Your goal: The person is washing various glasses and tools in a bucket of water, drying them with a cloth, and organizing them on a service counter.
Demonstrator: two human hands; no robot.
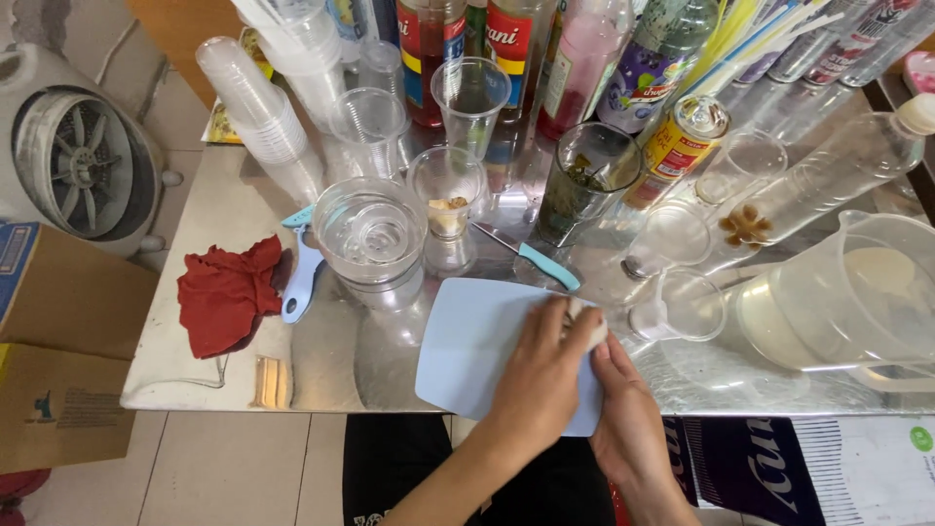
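Over the cutting board (467, 341) (pale blue), both hands (575, 375) clasp a whitish lump (589, 319).

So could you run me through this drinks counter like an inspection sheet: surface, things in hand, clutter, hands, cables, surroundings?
Surface: shiny metal table, reflective; wet or dry cannot be told.
Things in hand: light blue cutting board at the front edge; small pale item on it, kind unclear.
Clutter: blue-handled knife, red cloth, stacked plastic cups, syrup bottles, clear pitcher, straws.
Hands: left hand on the board over the pale item; right hand beside it, touching it.
Cables: nothing seen.
Surroundings: fan and cardboard boxes at left; tiled floor.
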